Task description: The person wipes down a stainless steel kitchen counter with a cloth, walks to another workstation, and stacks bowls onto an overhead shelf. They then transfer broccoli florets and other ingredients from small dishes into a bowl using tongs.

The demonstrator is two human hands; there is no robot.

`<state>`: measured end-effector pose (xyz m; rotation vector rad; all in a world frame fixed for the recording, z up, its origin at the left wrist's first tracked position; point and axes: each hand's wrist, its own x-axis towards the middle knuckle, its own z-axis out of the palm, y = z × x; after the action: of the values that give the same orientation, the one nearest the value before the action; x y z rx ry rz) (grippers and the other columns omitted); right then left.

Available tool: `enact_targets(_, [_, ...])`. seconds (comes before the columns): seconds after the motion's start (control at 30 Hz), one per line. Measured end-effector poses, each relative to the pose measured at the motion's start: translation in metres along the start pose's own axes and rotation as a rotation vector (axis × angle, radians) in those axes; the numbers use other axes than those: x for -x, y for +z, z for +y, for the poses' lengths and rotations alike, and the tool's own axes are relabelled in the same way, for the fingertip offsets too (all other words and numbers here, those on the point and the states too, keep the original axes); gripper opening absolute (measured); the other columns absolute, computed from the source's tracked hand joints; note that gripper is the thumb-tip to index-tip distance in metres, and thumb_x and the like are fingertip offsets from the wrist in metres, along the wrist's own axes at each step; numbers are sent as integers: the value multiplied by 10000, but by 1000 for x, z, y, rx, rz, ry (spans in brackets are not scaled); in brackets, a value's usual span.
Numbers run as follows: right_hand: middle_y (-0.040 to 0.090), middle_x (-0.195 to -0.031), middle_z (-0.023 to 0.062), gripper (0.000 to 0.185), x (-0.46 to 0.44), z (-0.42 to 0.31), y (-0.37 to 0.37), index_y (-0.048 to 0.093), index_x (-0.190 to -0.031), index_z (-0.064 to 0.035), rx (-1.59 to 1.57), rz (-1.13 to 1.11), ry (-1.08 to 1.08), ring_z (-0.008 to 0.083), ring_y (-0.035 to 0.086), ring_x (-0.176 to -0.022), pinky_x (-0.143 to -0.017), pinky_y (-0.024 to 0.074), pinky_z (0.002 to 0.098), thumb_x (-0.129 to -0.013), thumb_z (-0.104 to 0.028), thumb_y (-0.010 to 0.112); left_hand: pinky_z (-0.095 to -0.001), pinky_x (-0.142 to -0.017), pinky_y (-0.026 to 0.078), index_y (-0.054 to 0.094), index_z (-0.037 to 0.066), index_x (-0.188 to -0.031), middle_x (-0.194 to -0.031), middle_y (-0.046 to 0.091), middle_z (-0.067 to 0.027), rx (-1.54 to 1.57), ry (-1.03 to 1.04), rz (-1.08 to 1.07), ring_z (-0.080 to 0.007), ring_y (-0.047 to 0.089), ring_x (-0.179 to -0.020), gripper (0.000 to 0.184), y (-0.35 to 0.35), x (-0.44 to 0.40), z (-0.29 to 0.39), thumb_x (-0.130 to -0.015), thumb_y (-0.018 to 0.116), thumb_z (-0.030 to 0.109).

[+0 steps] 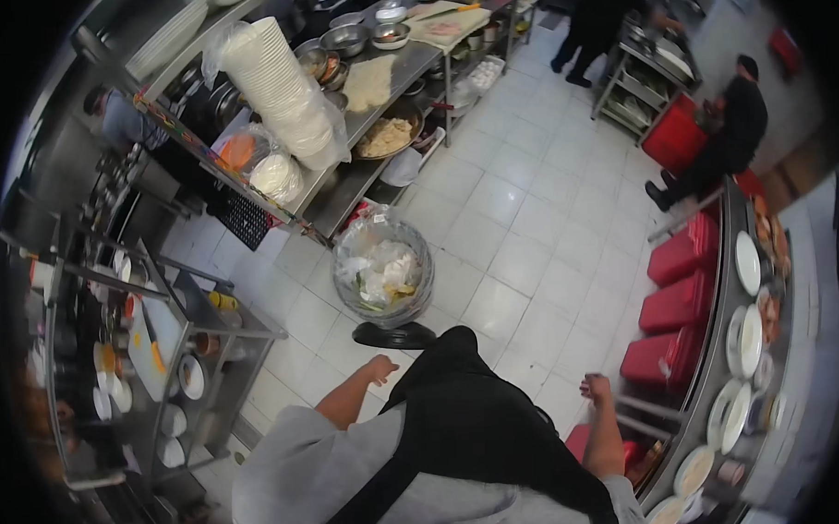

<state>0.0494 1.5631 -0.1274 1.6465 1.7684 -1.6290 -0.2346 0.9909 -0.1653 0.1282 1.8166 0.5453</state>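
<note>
While both hands are away from it, the waste bin point(423, 303) stands on the tiled floor point(506, 231) ahead of the person, clear liner over the rim, mixed scraps and plastic point(384, 271) inside. Black round object point(394, 336) just beside the bin, on the person's side; can't tell exactly what it is.

Left hand point(382, 370): near that object, loosely open, nothing visible in it. Right hand point(594, 386): out to the side, near the red containers point(657, 356), fingers curled; can't tell if fully closed or if anything's in it.

Beyond the bin, to the left: metal shelving point(317, 193) with bagged stacks of white containers point(280, 91), plus a wide pan of food point(387, 136) on a lower level. Far left: rack point(214, 332) with a cutting board point(156, 350), orange-handled knife point(157, 356) on it. Right: counter point(698, 419) lined with plates point(729, 416). Three other people: one left, two far right.
</note>
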Motion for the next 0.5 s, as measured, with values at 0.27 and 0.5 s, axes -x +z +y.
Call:
enact_targets(0.27, [613, -847, 83, 230, -87, -239, 58, 548, -1070, -37, 123, -266, -307, 186, 626, -724, -587, 511, 307, -864, -141, 549, -417, -863, 462, 487, -1, -1228, -1096, 558, -261, 17, 240, 842, -387, 577, -956, 637, -82, -55, 112, -690, 723, 244])
enact_targets(0.5, [628, -936, 117, 251, -108, -325, 81, 546, -1088, -24, 343, -409, -101, 234, 644, -783, -641, 540, 354, -876, -158, 533, -455, -984, 362, 378, -12, -1313, -1248, 417, -240, 35, 419, 1265, -406, 383, -1185, 711, -284, -70, 295, -699, 703, 138])
